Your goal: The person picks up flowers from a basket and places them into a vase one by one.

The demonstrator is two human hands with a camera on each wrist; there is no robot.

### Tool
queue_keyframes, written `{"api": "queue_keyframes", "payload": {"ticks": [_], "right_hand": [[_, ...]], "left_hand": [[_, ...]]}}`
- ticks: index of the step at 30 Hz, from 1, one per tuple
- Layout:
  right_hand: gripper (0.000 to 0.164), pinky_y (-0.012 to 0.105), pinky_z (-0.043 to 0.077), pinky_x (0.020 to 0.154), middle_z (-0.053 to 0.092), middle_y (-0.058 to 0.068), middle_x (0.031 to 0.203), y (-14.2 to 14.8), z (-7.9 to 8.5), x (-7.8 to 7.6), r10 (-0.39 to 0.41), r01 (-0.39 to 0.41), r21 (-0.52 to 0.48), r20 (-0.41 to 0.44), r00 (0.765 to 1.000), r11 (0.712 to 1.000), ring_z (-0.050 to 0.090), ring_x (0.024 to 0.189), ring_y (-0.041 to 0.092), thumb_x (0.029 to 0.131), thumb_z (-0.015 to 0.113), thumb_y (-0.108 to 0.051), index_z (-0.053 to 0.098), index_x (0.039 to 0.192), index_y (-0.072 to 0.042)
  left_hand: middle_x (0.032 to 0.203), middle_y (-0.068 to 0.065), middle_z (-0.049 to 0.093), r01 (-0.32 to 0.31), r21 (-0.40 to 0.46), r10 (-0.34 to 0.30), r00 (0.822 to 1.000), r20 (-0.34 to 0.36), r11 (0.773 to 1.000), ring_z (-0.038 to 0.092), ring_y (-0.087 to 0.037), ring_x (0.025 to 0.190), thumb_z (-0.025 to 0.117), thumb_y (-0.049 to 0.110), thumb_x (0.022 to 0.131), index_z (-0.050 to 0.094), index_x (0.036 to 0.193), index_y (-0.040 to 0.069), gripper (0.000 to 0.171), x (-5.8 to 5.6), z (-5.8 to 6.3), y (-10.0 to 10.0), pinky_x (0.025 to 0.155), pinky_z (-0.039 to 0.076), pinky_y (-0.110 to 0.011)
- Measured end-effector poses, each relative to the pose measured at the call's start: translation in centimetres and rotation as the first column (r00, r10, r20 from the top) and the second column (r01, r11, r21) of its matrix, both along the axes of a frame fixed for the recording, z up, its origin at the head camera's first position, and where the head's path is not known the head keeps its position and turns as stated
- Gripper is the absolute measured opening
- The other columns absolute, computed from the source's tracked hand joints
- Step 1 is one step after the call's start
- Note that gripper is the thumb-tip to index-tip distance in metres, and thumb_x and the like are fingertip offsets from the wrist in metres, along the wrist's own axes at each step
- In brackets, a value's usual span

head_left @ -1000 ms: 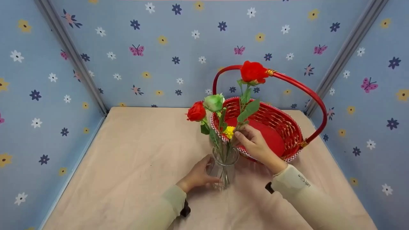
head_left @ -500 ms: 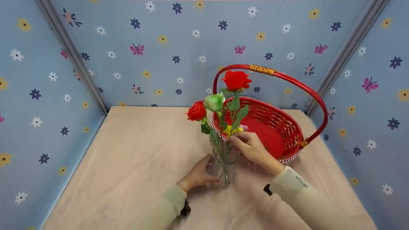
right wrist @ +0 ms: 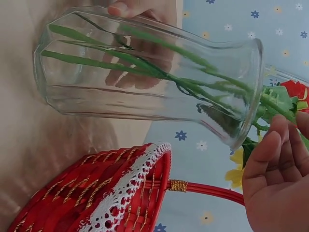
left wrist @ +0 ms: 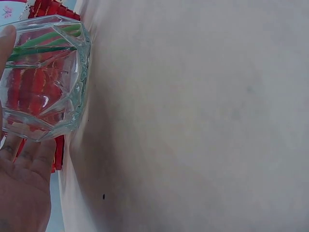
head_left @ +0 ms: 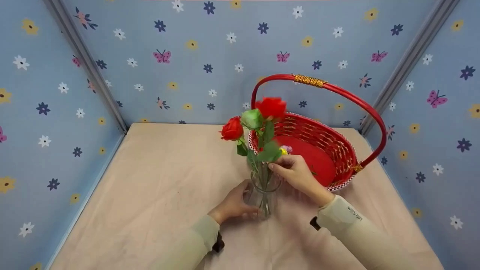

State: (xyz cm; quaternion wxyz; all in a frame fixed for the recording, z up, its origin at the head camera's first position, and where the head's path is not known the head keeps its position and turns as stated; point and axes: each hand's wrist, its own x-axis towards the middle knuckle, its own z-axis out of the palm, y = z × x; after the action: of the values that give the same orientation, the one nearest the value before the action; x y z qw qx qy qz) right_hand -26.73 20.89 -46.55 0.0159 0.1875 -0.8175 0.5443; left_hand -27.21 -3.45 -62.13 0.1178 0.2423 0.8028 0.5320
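Note:
A clear glass vase (head_left: 264, 202) stands upright on the table, with several green stems (right wrist: 145, 65) inside. My left hand (head_left: 234, 202) holds it low on its left side, thumb in front and fingers behind. At the rim, my right hand (head_left: 298, 174) pinches the stem of a red rose, whose blurred bloom (head_left: 272, 107) is the rightmost one. Beside that bloom are a green rose (head_left: 252, 119) and another red rose (head_left: 231, 128), both above the vase. Yellow petals (right wrist: 236, 166) show behind the right hand. The pinched part of the stem is mostly hidden by fingers.
A red woven basket (head_left: 339, 150) with a tall arched handle (head_left: 360, 101) stands just behind and right of the vase. Small pink petals (head_left: 287, 148) show near its left side. Flower-patterned blue panels (head_left: 210, 82) enclose the cloth-covered table (head_left: 161, 180) at the back and sides.
The red rose in my right hand has moved down and left, its stem sinking deeper into the vase. My right hand shifted slightly left. My left hand stays on the vase.

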Motion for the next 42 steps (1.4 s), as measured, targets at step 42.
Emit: {"api": "queue_keyframes", "payload": {"ticks": [42], "right_hand": [[0.02, 0.032, 0.069, 0.078, 0.079, 0.008, 0.096, 7.0, 1.7, 0.4, -0.197, 0.197, 0.0, 0.054, 0.979, 0.98, 0.077, 0.083, 0.02, 0.096, 0.085, -0.016, 0.076, 0.106, -0.001]], "left_hand": [[0.157, -0.005, 0.059, 0.012, 0.024, -0.012, 1.0, -0.022, 1.0, 0.056, -0.025, 0.148, 0.1, 0.039, 0.078, 0.047, 0.157, 0.017, 0.097, -0.3, -0.3, 0.0, 0.125, 0.046, -0.047]]}}
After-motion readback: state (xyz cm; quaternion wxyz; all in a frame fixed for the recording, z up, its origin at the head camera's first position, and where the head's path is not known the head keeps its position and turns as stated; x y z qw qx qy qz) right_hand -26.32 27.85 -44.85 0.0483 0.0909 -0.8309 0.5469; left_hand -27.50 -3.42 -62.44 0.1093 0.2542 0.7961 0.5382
